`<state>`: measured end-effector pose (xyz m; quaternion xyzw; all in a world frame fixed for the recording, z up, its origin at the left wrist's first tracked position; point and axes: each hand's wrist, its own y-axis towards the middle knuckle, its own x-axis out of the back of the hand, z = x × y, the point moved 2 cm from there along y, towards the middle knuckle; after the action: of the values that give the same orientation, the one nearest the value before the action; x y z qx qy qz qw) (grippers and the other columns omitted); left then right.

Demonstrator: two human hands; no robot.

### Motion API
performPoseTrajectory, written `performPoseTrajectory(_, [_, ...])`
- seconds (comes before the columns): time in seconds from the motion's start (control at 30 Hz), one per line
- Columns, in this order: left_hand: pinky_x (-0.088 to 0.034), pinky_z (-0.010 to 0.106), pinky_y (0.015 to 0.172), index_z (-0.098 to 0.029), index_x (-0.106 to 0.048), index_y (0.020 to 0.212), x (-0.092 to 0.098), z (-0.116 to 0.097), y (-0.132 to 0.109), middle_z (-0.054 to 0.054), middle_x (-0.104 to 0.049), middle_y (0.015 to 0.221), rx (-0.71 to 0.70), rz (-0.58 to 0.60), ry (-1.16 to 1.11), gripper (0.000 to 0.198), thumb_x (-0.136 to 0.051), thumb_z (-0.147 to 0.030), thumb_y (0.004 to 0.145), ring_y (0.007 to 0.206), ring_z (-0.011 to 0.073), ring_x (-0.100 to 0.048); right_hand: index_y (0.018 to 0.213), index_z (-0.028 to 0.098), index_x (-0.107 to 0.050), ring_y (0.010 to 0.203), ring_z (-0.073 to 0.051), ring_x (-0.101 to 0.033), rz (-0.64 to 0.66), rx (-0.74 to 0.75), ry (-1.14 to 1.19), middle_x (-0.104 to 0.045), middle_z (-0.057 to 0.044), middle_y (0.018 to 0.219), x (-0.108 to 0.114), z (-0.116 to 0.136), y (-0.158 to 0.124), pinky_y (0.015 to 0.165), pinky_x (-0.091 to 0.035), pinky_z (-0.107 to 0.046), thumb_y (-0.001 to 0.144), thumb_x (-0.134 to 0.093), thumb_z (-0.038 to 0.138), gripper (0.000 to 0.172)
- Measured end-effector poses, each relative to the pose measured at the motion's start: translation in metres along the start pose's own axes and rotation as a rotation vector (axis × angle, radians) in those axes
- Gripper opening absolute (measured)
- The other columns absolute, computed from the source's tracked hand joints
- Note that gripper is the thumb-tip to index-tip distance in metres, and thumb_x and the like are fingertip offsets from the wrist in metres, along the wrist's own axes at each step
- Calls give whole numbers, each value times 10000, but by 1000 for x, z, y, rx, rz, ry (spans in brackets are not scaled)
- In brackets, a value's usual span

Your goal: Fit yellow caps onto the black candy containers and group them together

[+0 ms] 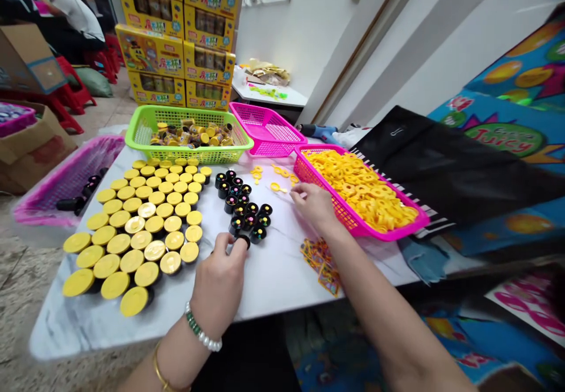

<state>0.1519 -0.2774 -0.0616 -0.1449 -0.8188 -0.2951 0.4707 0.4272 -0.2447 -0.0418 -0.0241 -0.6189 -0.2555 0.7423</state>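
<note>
In the head view, the left hand (219,283) holds a black cup (244,241) at the near end of a cluster of open black cups (241,211), right of the rows of yellow-lidded cups (141,239). The right hand (315,206) has its fingertips narrowed at a yellow ring piece (276,187); I cannot tell whether they grip it. Right of it stands a filled pink basket (399,236).

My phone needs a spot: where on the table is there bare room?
A bare patch of white table lies between the left hand and the colourful pile, reaching up between the black cups and the right hand. A thinner strip runs along the front-left edge. Crowded: the left side, under the yellow-lidded cups.
</note>
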Motion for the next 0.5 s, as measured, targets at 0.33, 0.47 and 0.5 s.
performPoseTrajectory(0.33, [-500,268,553,-188,-472,1153,18,11,-32,33,-660,949,49,57,-264,304,-610,-209,882,617,148,-612,1055,176,-746,986,-260,-654,175,123,-226,-681,-127,1157,-32,10,29,774,-482,-331,927,-496,429,377])
performPoseTrajectory(0.47, [-524,270,625,-190,-468,1262,6,17,-35,60,-662,1045,67,59,-342,453,-661,-213,852,692,151,-632,1018,43,-719,884,-326,-671,168,136,-370,-680,-230,1023,-31,10,1,695,-464,-378,963,-358,327,463])
performPoseTrajectory(0.5, [-523,273,640,-199,-508,1221,5,17,-36,57,-660,1051,61,74,-345,392,-653,-203,856,699,150,-632,1004,33,-715,866,-333,-673,172,143,-392,-682,-234,994,-30,9,-6,682,-459,-380,961,-345,303,459])
